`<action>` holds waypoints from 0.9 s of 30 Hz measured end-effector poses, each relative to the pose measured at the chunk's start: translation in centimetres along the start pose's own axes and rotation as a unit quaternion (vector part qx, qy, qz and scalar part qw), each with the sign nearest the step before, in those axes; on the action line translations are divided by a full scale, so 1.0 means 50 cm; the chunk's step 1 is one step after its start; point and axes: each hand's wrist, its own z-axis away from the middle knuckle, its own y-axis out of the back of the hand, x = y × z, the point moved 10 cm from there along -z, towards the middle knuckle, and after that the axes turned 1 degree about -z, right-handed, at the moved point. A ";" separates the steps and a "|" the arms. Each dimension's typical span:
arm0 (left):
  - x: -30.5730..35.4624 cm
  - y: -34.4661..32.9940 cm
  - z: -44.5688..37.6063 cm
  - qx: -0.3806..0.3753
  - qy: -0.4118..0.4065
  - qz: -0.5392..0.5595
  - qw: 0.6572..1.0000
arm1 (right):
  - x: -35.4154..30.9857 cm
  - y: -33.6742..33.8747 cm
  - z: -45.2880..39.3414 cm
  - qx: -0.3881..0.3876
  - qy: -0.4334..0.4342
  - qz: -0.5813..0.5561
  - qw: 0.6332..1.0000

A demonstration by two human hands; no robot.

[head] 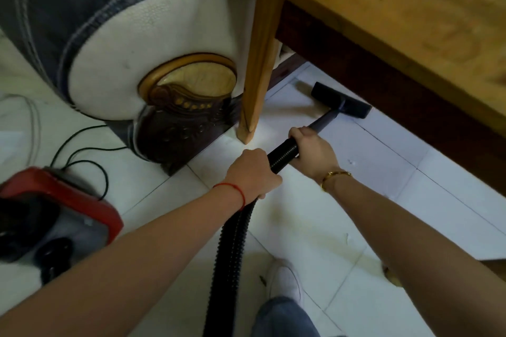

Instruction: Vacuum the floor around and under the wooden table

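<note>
Both hands grip hose: right hand (312,151) fingers wrapped near rigid wand (323,121), left hand (253,174) behind; hose (232,249) likely light, floppy.

No text, label, brand or number can be read on anything in view.

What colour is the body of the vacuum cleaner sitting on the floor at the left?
Red, with dark grey and black parts: the vacuum cleaner body shows best in the head view.
</note>
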 end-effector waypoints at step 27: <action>0.084 0.108 0.528 -0.178 0.143 0.047 0.972 | -0.290 0.237 0.394 -0.195 0.005 -0.083 0.977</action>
